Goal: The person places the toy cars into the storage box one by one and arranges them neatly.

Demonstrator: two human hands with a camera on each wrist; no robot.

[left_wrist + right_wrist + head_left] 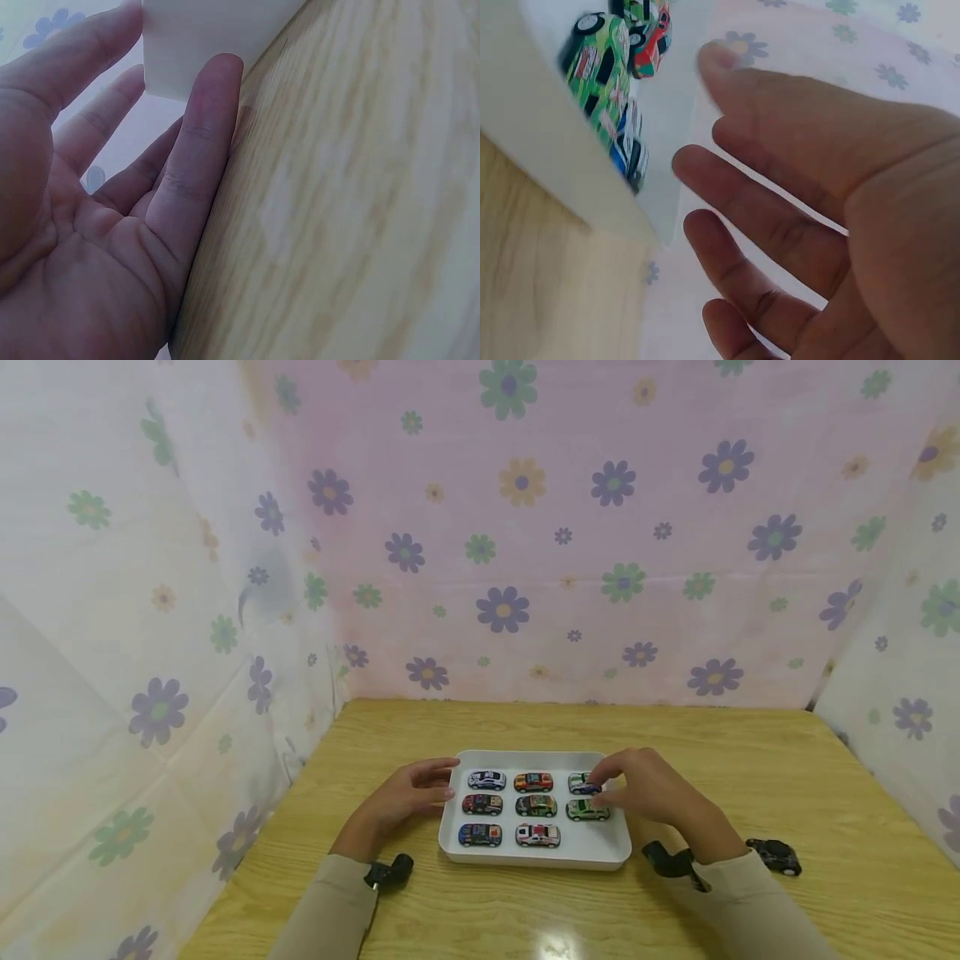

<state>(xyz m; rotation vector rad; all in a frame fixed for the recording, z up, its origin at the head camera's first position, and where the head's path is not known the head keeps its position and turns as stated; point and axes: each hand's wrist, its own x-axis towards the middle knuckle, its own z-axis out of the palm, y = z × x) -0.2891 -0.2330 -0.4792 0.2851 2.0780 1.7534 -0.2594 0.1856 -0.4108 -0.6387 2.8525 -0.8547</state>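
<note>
A white rectangular tray (536, 862) holds several small toy cars in rows. At its left wall is my left hand (401, 797), fingers extended, with fingertips right at the tray's side in the left wrist view. My right hand (648, 789) reaches over the right rim, its thumb and fingers spread and slightly bent. Beneath those fingertips sit a green toy car (587, 811) and, behind it, a white, blue and green toy car (579, 785), partly covered by the fingers. In the right wrist view nothing lies between the fingers, and the green car shows inside the tray.
A black toy car (776, 855) stands on the wooden table (832, 785) beyond my right wrist. Each wrist wears a small black camera. Flower-patterned cloth (570, 635) hangs behind the table and along both sides.
</note>
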